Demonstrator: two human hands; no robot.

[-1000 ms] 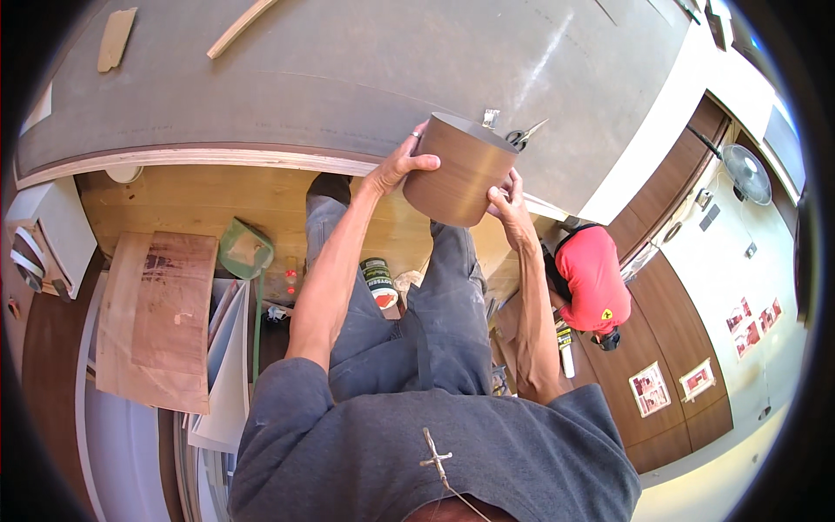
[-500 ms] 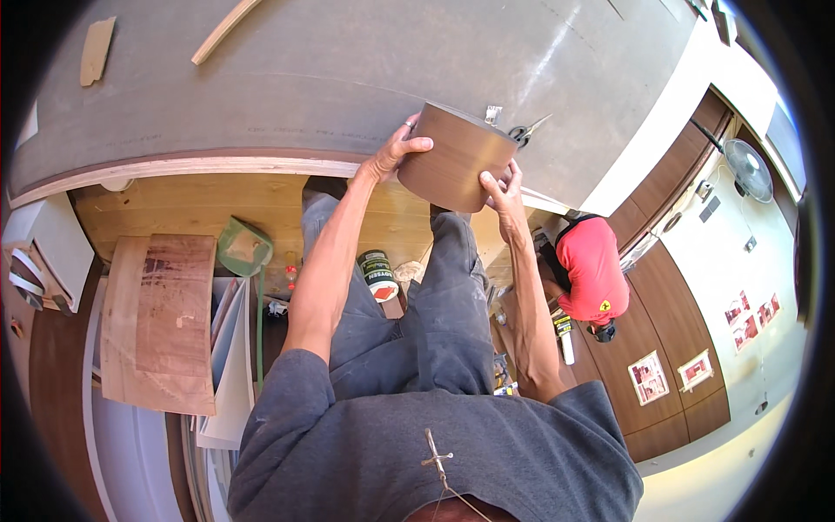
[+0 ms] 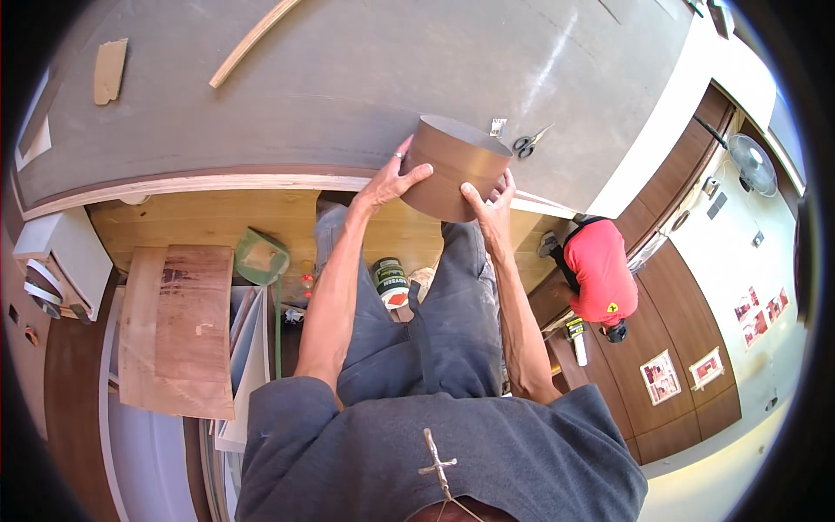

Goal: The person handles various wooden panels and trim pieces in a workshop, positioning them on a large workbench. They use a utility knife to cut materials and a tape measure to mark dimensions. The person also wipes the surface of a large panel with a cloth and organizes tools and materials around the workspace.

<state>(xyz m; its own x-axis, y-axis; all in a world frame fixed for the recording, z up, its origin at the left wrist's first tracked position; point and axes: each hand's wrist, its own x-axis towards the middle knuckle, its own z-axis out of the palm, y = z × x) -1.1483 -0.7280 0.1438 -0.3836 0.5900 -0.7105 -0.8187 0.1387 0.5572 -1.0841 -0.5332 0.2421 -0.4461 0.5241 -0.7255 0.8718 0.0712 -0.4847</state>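
Note:
A wide brown wood-grain strip curled into a roll (image 3: 457, 174) is held up at the near edge of the grey worktable (image 3: 330, 113). My left hand (image 3: 396, 181) grips its left side, thumb on the outer face. On the right side, my right hand (image 3: 491, 202) grips it the same way, thumb forward. The roll tips toward me, and part of its inner wall shows through the open top. My fingers behind it are mostly hidden. Just past the roll lie black-handled scissors (image 3: 531, 142) and a small whitish packet (image 3: 497, 128).
A wood strip (image 3: 252, 43) and a tan scrap (image 3: 110, 71) lie on the worktable. Below are a tub (image 3: 390, 283), a green dustpan (image 3: 261, 257) and leaning boards (image 3: 178, 331). A person in a red shirt (image 3: 600, 270) bends at the right, near a standing fan (image 3: 750, 165).
The roll has tilted, showing more of its open top and inner wall. My right hand has shifted left and down along it. The person in red has moved slightly.

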